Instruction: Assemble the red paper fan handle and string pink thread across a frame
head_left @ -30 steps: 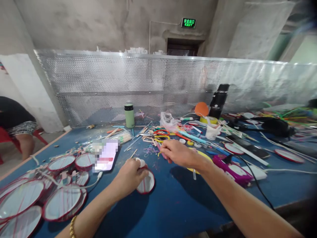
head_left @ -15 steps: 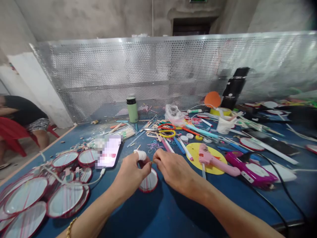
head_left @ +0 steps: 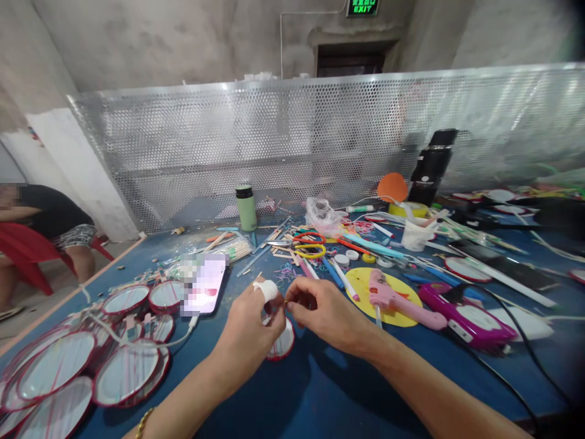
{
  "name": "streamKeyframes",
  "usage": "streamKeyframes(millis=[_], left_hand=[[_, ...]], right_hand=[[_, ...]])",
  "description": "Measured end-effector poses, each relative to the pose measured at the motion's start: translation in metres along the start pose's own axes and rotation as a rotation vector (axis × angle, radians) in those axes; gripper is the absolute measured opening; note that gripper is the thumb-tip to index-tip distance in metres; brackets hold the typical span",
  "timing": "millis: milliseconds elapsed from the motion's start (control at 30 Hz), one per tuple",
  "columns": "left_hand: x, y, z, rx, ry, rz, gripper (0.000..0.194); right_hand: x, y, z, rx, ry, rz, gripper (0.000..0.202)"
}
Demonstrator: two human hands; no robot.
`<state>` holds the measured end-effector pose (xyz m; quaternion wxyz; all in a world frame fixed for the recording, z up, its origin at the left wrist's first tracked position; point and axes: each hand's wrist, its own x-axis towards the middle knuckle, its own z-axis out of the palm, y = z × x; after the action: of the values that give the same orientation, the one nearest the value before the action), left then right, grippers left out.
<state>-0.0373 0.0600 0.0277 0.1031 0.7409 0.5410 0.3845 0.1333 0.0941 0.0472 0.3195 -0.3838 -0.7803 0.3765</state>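
My left hand (head_left: 256, 326), with white tape around one finger, is closed in a pinch. Close to its right, my right hand (head_left: 322, 311) pinches too, the fingertips of both nearly meeting. What they hold is too small to name; a tiny yellowish bit shows between them. Beneath the fingers a small round disc (head_left: 282, 341) with a red rim lies on the blue table (head_left: 274, 402), partly hidden by my left hand. A phone (head_left: 208, 285) with a lit screen lies left of my left hand. A pink glue gun (head_left: 402, 302) rests on a yellow disc (head_left: 354, 281) to the right.
Red-rimmed discs (head_left: 125, 372) are piled at the left. Scissors (head_left: 311, 249), pens, sticks and a white cup (head_left: 415, 236) lie or stand beyond my hands. A purple tool (head_left: 475, 317) with black cable is at the right. A green bottle (head_left: 247, 210) stands behind. A person (head_left: 55, 210) sits far left.
The view has tilted up slightly, so an exit sign shows more fully. Both hands remain pinched close together over the small disc, with the fingers slightly shifted.
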Motion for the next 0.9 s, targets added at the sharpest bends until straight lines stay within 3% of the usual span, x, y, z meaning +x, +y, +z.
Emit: streamKeyframes(millis=[233, 400, 500, 600, 700, 833, 900], left_hand=[[-0.007, -0.007, 0.010, 0.203, 0.163, 0.256, 0.012], [0.000, -0.004, -0.006, 0.053, 0.055, 0.091, 0.014], [0.006, -0.003, -0.017, 0.055, 0.157, 0.006, 0.013], [0.007, 0.001, -0.019, 0.045, 0.202, 0.018, 0.011], [0.005, 0.005, -0.018, -0.066, 0.107, 0.055, 0.010], [0.005, 0.004, -0.027, -0.242, -0.249, 0.006, 0.016], [0.005, 0.000, -0.033, -0.181, -0.333, -0.006, 0.018]], right_hand=[[-0.004, -0.002, -0.005, 0.368, -0.125, 0.027, 0.008], [-0.007, -0.004, -0.006, 0.606, -0.216, 0.024, 0.009], [-0.008, -0.005, -0.005, 0.600, -0.316, 0.091, 0.014], [-0.008, -0.002, -0.005, 0.552, -0.397, 0.163, 0.023], [-0.009, 0.002, -0.008, 0.520, -0.415, 0.130, 0.031], [-0.008, 0.005, -0.013, 0.473, -0.284, 0.017, 0.036], [-0.008, 0.005, -0.014, 0.446, -0.227, -0.002, 0.040]])
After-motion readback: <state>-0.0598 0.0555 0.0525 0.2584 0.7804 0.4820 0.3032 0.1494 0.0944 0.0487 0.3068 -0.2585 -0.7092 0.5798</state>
